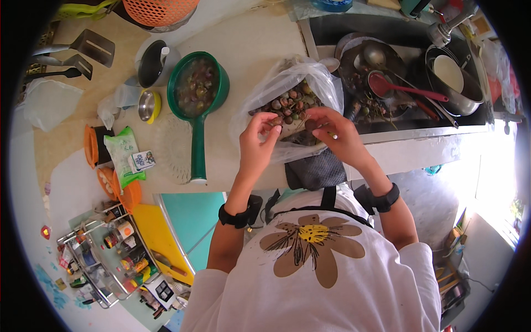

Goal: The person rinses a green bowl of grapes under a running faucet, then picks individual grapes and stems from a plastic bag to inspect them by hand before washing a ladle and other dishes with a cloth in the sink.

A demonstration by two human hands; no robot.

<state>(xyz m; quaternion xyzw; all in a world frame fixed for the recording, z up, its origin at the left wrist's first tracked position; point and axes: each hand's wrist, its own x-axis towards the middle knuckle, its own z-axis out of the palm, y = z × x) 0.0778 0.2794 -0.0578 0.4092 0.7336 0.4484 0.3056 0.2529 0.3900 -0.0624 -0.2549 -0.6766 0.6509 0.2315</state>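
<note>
Over an open clear plastic bag (pixel 255 99) of small round purple-green fruits (pixel 293 102), both my hands are at work. My left hand (pixel 258 138) is closed, pinching one small brownish fruit (pixel 276 121) between thumb and fingers. A darker round fruit (pixel 311 125) sits in the fingertips of my right hand (pixel 338 133), also closed. A thin, pale-tipped object (pixel 332 135) shows by that hand's fingers; I cannot make out what it is. Left of the bag, a green long-handled dipper (pixel 199 138) holds similar fruits in water.
At the right, the sink (pixel 417 133) holds pots, a red ladle (pixel 406 91) and plant scraps. A glass plate (pixel 172 149) lies by the dipper handle. Further left are a small yellow-sided bowl (pixel 156 106), a green packet (pixel 123 155) and orange baskets (pixel 130 196).
</note>
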